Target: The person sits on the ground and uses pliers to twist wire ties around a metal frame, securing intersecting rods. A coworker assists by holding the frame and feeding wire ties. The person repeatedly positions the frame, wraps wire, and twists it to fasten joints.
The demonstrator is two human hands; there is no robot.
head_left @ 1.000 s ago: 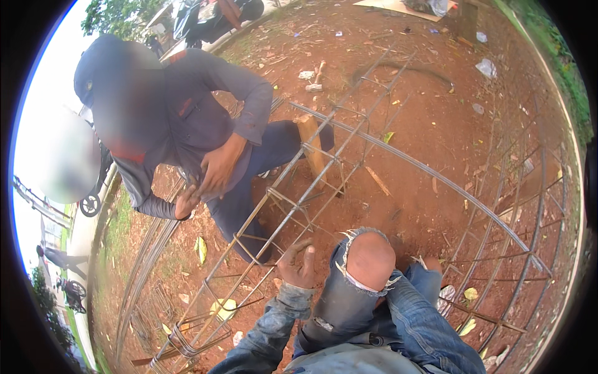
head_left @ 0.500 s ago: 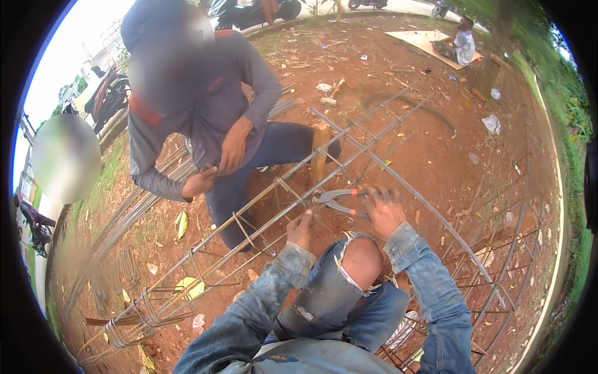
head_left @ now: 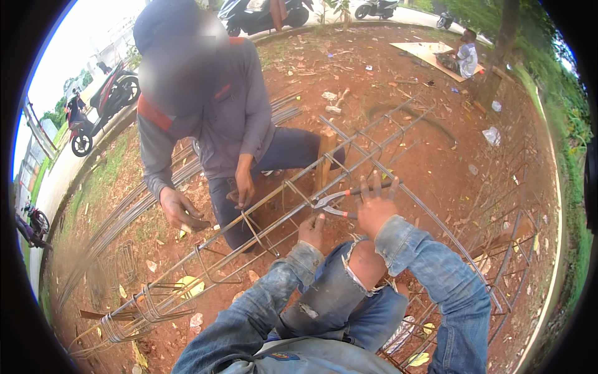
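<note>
A pair of pincers (head_left: 333, 197) with red-and-black handles has its jaws at a crossing of bars on a steel rebar cage (head_left: 258, 234). My right hand (head_left: 377, 210) holds the pincers by the handles, which stand apart; several fingers are stretched over the upper one. Just below the jaws, my left hand (head_left: 311, 232) is closed with its thumb up, close to the bar. Whatever its fingers pinch is too small to make out. The cage runs diagonally from lower left to upper right, with square stirrups around its long bars.
A co-worker (head_left: 212, 134) kneels across the cage, both hands near its far side. A wooden stake (head_left: 324, 163) stands beside the cage. Bundled long bars (head_left: 134, 199) lie at left. More rebar framework (head_left: 507, 249) is at right. Another person (head_left: 466, 57) sits at far right.
The co-worker's hands have moved apart and down towards the cage. My right hand's fingers have straightened over the upper handle, whose end now sticks out beyond them. The pincers' jaws stay at the same crossing.
</note>
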